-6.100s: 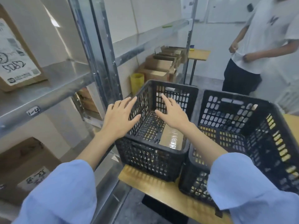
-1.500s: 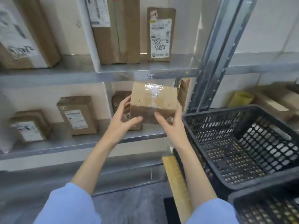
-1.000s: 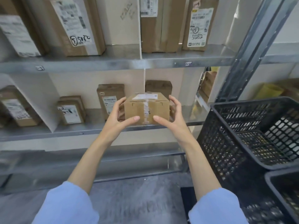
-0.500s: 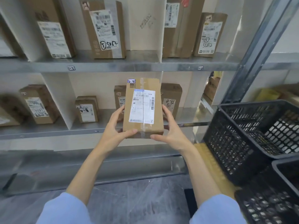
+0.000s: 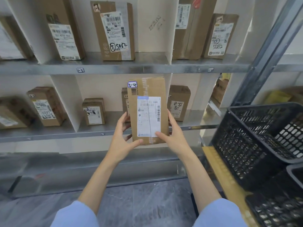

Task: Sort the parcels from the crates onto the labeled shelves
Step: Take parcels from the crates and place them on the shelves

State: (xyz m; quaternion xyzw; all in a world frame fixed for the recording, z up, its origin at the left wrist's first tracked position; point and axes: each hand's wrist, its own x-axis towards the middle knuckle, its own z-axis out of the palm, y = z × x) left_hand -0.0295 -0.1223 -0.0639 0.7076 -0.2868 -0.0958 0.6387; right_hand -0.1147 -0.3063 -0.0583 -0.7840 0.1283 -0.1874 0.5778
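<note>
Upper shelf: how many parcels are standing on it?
5. One parcel, blurred, at the far left edge; two parcels in the bay tagged 1-3; two parcels in the bay tagged 1-4. Others may be beyond the frame.

Two hands, left hand (image 5: 122,141) and right hand (image 5: 176,138), with one held parcel (image 5: 148,89) between them. Five upper parcels (image 5: 114,31) on the upper shelf (image 5: 180,68), the leftmost cut off by the frame edge. Five lower parcels (image 5: 94,111) on the lower shelf (image 5: 65,135), one blurred at far left, one mostly hidden behind the held parcel. One further box (image 5: 219,89) beyond the rack. Two black crates at right: far crate (image 5: 246,145), near crate (image 5: 270,210). Two readable shelf tags, "1-3" tag (image 5: 80,70) and "1-4" tag (image 5: 210,69). Two light-blue sleeves (image 5: 75,215).
</note>
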